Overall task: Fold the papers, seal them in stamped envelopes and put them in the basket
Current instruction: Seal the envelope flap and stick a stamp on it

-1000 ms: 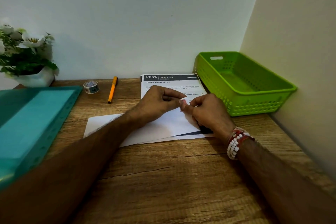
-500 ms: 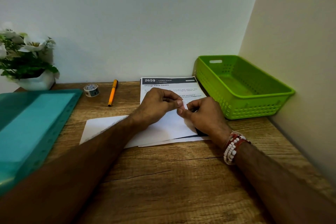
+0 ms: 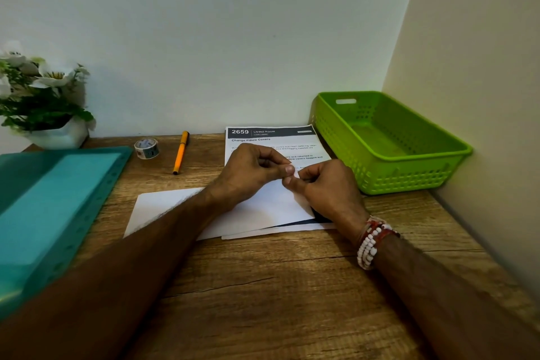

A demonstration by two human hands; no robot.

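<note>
At the far left of the worktop [image 3: 263,272] a teal folder [image 3: 52,199] is seen, and further right, at the far side, a tape roll [image 3: 146,148] and an orange pen [image 3: 181,152]. A flat white sheet [image 3: 163,207], perhaps an envelope, is laid with its long axis from left to right, partly under the left forearm and over the near end of the printed paper [image 3: 271,137]. Above its right part the left hand [image 3: 251,172] and the right hand [image 3: 327,187] are brought together. A small white piece [image 3: 296,174] is pinched between thumb and fingers of both hands; whether it is a stamp or a paper corner cannot be told. The white sheet lies directly below this pinch, so only a short lowering is judged necessary. The green basket [image 3: 394,175] stands just right of the papers, nearer to the right hand.
</note>
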